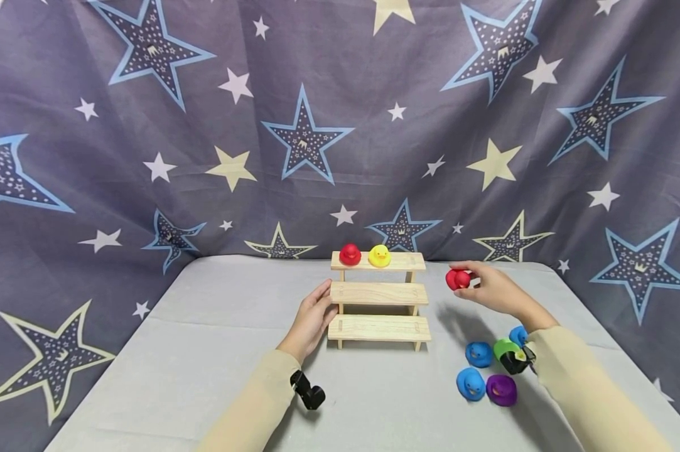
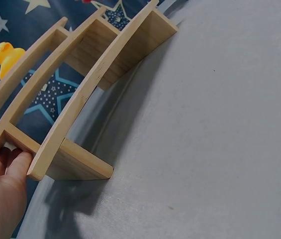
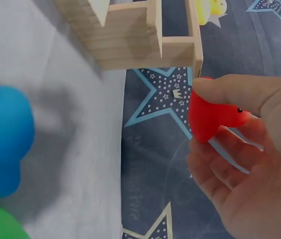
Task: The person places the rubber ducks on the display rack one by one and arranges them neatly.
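My right hand point(image 1: 495, 290) pinches a red rubber duck point(image 1: 458, 279) between thumb and fingers, held up to the right of a three-step wooden shelf point(image 1: 379, 293). From the right wrist view, the thumb lies across the held red duck point(image 3: 207, 117). My left hand point(image 1: 310, 319) grips the shelf's left side at the middle step; the left wrist view has its fingers point(image 2: 18, 164) curled at the wooden side piece point(image 2: 21, 139). On the top step sit another red duck point(image 1: 350, 254) and a yellow duck point(image 1: 380, 255), side by side.
Below my right forearm, on the grey table point(image 1: 204, 364), stand several ducks: a blue one point(image 1: 478, 354), another blue one point(image 1: 471, 383), a purple one point(image 1: 501, 390) and a green one point(image 1: 503, 346) partly covered by the wrist camera. A star-patterned curtain point(image 1: 317, 207) hangs behind.
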Motion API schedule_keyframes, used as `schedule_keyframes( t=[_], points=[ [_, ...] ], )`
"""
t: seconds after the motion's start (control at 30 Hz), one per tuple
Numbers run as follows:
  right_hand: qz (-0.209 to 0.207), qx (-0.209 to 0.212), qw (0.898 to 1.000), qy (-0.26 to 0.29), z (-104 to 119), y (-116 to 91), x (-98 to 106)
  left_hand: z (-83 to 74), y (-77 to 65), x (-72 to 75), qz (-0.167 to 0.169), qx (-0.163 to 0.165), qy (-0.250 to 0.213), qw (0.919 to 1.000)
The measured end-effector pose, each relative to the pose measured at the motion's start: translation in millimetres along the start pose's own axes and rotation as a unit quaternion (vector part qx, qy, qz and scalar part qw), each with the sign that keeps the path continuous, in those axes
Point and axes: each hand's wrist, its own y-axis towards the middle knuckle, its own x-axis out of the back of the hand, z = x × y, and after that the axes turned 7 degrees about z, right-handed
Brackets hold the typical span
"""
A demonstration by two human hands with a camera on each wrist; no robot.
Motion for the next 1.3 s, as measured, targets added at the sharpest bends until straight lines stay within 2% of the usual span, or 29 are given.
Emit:
schedule_keyframes(
  t=[0.43,1.0,1.17,1.3],
  points=[
    [0.0,0.0,0.999,0.043,13.0,19.4,-3.6,-1.1,-1.0,-0.3,0.005,-0.004,0.002,1.0],
    [-0.012,0.032,0.999,0.028,30.7,55.3,-14.5,1.0,-0.2,0.8,0.011,-0.005,0.002,0.9999],
    [-0.003,0.037,0.999,0.026,32.0,65.9,-15.8,1.5,0.3,1.9,0.009,-0.006,0.002,0.9999],
    [0.013,0.026,0.999,0.019,34.5,74.2,-15.8,1.2,0.9,1.7,0.009,-0.008,0.003,0.9999]
  ],
)
